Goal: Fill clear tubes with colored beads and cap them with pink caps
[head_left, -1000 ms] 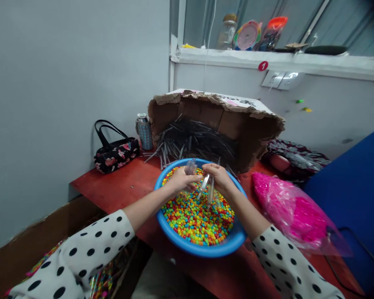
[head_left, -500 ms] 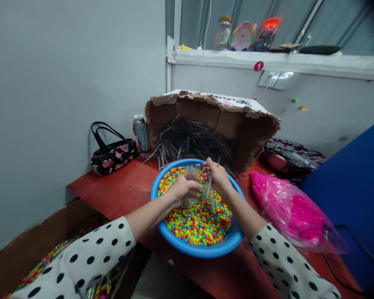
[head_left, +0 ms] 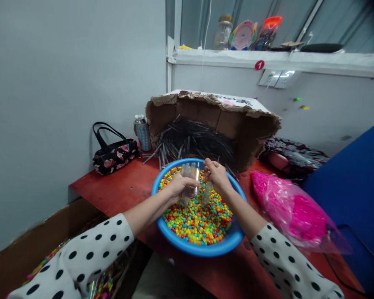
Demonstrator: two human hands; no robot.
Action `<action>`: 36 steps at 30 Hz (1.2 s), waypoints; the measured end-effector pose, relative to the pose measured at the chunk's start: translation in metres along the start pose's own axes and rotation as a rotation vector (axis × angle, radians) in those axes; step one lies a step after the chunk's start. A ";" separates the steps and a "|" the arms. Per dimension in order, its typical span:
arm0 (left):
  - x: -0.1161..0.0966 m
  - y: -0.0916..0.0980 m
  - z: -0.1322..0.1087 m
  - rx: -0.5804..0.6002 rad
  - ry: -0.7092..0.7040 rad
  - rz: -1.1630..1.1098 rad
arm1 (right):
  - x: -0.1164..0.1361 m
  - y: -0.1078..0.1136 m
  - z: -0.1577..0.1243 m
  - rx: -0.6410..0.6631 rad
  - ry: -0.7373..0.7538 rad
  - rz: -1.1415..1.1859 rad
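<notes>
Head view, items at hand.

Left hand (head_left: 179, 185): closed round a row of clear tubes (head_left: 193, 176), thumb across them, above the basin.
Right hand (head_left: 218, 176): fingertips drawn together, apparently pinching further tubes (head_left: 207, 193) that hang below; blurred, count not tellable.
Basin (head_left: 202, 250): blue, on a red table (head_left: 112, 191), beneath both hands; holds a deep layer of multicoloured beads (head_left: 196, 228).
Carton (head_left: 233, 101): torn, behind the basin; contains a large heap (head_left: 199, 139) of clear tubes, some spilling out at its left.
Box (head_left: 6, 257): lower left, partly hidden by a sleeve; bright sticks (head_left: 101, 286) inside.
Pink bag (head_left: 296, 207): right of the basin.

Progress, as judged: sticks in the box look like filled tubes, so some are done. Held tubes look clear in their upper parts; whether beads sit lower down cannot be told. Much is left: the heap appears unfilled, and beads are plentiful.
</notes>
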State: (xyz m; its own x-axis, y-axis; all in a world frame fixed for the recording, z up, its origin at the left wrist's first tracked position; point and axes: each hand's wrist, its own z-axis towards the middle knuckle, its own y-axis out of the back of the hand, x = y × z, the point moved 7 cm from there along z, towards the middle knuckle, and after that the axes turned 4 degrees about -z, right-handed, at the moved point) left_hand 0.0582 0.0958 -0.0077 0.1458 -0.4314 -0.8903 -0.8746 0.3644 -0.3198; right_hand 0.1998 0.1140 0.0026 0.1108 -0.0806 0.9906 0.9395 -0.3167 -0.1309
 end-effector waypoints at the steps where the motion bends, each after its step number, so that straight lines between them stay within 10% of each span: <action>1: -0.003 0.005 -0.001 0.001 0.007 -0.033 | 0.004 0.000 0.000 0.021 0.052 -0.045; 9: -0.014 0.010 -0.008 0.136 0.115 -0.292 | 0.036 -0.036 -0.032 0.338 0.585 -0.515; 16: -0.040 0.023 -0.005 -0.088 -0.395 -0.243 | 0.009 -0.036 -0.025 0.457 0.136 -0.383; 20: -0.038 0.011 0.002 -0.017 -0.463 -0.235 | 0.003 -0.041 -0.029 0.576 0.075 -0.338; 28: -0.042 0.030 -0.003 -0.118 -0.378 -0.300 | 0.003 -0.005 0.002 0.219 -0.203 0.284; 36: -0.044 0.046 -0.007 -0.227 -0.417 -0.178 | 0.028 -0.001 -0.007 0.368 -0.355 0.524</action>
State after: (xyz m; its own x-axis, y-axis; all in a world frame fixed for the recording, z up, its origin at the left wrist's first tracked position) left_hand 0.0082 0.1257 0.0194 0.4336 -0.0876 -0.8968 -0.8911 0.1063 -0.4412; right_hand 0.2000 0.1052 0.0298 0.6152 0.1966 0.7635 0.7757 0.0220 -0.6307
